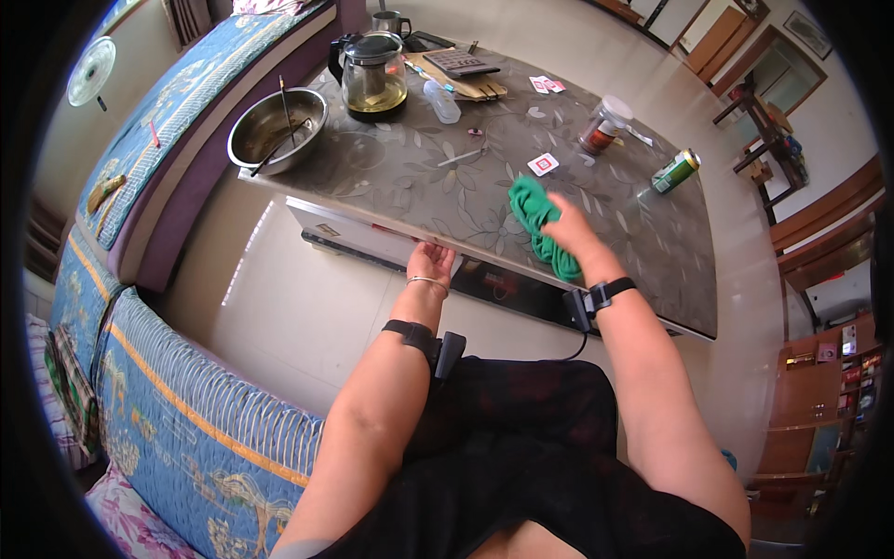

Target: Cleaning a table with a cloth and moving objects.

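On the right part of the patterned coffee table [391, 168], a bundle of green cord or cloth strips [534, 209] lies near the front edge. My right hand [573, 227] is on the bundle's right side, its fingers curled against it and slightly blurred; how firmly they grip cannot be told. Palm up at the table's front edge, my left hand [431, 262] has its fingers reaching to the underside of the rim, with no object seen in it. Just beyond the bundle lies a red-and-white card [543, 164].
A steel bowl [241, 150] with utensils overhangs the left corner. Behind stand a glass teapot [374, 77], a clear plastic bottle [442, 103] and a calculator [462, 61]. A lidded jar [602, 129] and a green can [675, 171] are at the right. A quilted sofa [202, 433] is at lower left.
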`<action>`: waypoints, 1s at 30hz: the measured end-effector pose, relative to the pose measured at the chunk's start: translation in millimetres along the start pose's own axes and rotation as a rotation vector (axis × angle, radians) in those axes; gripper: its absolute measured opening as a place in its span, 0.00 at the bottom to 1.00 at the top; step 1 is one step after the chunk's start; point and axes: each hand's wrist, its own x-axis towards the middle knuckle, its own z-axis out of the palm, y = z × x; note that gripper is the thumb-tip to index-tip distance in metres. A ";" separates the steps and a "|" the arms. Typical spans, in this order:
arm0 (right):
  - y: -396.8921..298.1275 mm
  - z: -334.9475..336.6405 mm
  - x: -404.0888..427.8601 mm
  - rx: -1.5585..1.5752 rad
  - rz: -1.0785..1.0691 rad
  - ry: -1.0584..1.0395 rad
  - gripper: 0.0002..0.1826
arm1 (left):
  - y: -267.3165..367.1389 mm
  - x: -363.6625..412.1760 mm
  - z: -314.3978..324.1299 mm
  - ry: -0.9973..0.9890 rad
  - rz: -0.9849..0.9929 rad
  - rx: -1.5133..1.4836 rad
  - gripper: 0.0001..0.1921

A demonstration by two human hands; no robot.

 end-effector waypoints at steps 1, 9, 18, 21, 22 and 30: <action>0.2 7.1 -6.0 -0.193 0.067 0.061 0.30 | -0.3 -1.3 -2.0 0.006 0.004 -0.003 0.17; -109.0 95.3 -38.6 -0.201 -0.323 -0.171 0.26 | 8.1 0.7 -15.7 -0.083 0.102 0.111 0.16; -68.5 -9.8 -40.4 0.482 -0.064 0.024 0.33 | 17.1 4.3 -30.3 0.018 0.013 0.104 0.17; 6.7 -102.5 -69.9 0.576 0.149 0.157 0.35 | 7.1 0.2 -20.4 0.089 -0.041 0.158 0.16; 26.3 -121.8 -86.5 0.676 0.308 0.180 0.35 | 4.6 -2.9 -16.4 0.091 -0.047 0.170 0.15; 64.4 -52.8 -82.3 -0.238 0.285 0.292 0.30 | -18.7 -11.8 -2.8 0.042 -0.005 0.261 0.14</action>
